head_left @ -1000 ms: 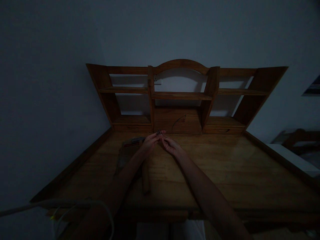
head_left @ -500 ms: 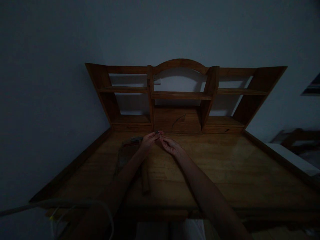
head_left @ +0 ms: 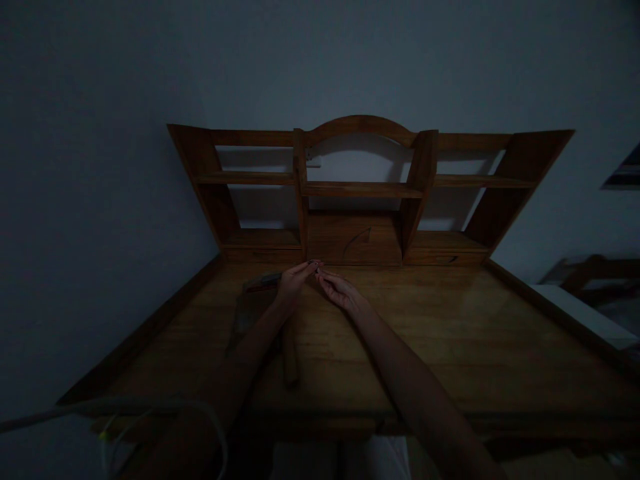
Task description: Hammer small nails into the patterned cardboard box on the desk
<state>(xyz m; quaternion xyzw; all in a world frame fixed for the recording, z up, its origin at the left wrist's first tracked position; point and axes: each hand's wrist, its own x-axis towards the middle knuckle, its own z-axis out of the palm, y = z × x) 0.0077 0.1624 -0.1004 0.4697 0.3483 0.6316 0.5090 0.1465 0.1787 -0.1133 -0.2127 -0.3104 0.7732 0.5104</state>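
Observation:
Over the back middle of the wooden desk, my left hand and my right hand meet at the fingertips. Both are closed in a pinch around something small and dark, too dim to make out. Beneath my left forearm lies a flat, dark, see-through-looking bag or sheet, partly covered by the arm. On its upper end rests a slim item with a red edge. A wooden stick or handle lies lengthwise just right of that forearm, its far end hidden.
A wooden shelf unit with cubbies and small drawers stands along the desk's back. Raised side rails edge the desk. A pale cable loops at the lower left. A white surface and dark wooden furniture stand at right.
Both hands have shifted very slightly left, and the fingertips have come a little closer together. The things on the desk stay where they were.

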